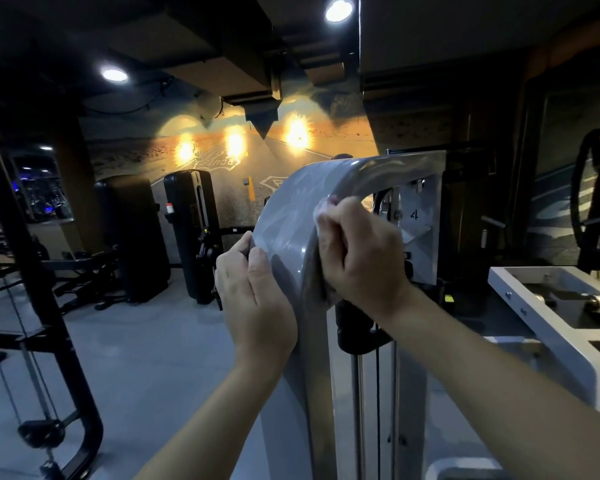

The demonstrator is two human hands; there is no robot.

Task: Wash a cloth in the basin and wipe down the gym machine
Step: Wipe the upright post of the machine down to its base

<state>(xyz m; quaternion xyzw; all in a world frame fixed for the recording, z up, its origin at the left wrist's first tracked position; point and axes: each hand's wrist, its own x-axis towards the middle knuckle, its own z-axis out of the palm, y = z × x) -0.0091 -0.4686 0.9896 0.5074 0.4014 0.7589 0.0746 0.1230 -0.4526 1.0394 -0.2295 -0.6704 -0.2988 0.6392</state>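
Note:
The gym machine's grey curved frame [291,216] rises in front of me and bends right toward a plate marked 4. My right hand [357,254] is closed on a pale cloth [321,211] and presses it against the frame's inner right edge; only a small bunch of cloth shows above my fingers. My left hand [253,296] grips the frame's left edge just below, thumb on the front face, fingers wrapped behind. The frame's surface shows wet streaks. No basin is in view.
A white machine frame [548,320] stands close at the right. A black cable rack [49,341] fills the left. Two black padded machines [187,233] stand behind on the grey floor [146,358]. Steel guide rods [359,410] run down below my right hand.

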